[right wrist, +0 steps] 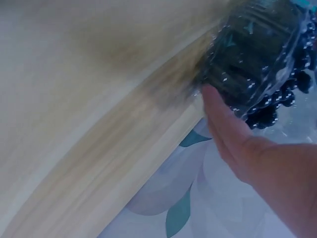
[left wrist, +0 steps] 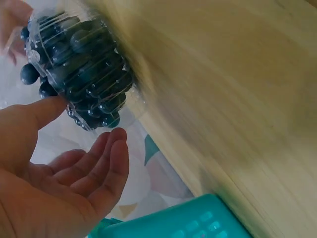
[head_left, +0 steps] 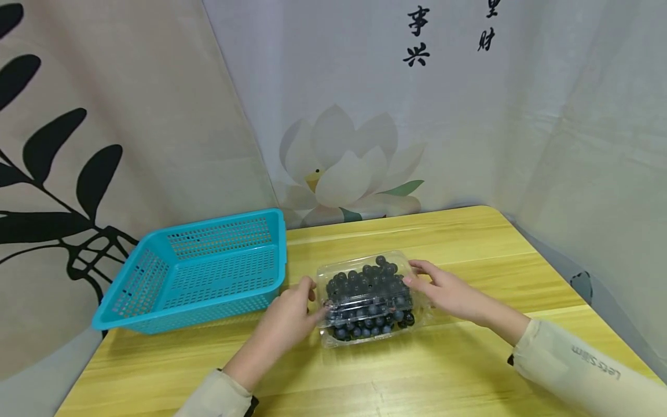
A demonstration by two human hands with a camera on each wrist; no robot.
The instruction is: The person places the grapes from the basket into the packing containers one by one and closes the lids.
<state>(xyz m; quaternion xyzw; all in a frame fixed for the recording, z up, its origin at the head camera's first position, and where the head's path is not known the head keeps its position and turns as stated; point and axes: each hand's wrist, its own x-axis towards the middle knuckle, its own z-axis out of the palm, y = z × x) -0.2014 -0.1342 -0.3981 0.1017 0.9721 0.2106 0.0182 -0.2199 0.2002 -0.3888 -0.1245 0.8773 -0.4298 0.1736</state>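
Note:
A clear plastic clamshell box full of dark round grapes sits at the middle of the wooden table, between the two hands. At its left side is the left hand. The left wrist view shows that thumb reaching the box's side, while the loosely bent fingers stand a little apart from it. On the other side the right hand touches the box's right edge with its thumb and fingertips. Its fingers look fairly straight in the right wrist view, against the grape-filled box.
A turquoise perforated plastic basket stands left of the box, near the table's back left edge. Behind the wooden table hangs a pale curtain printed with a lotus flower, leaves and dark characters.

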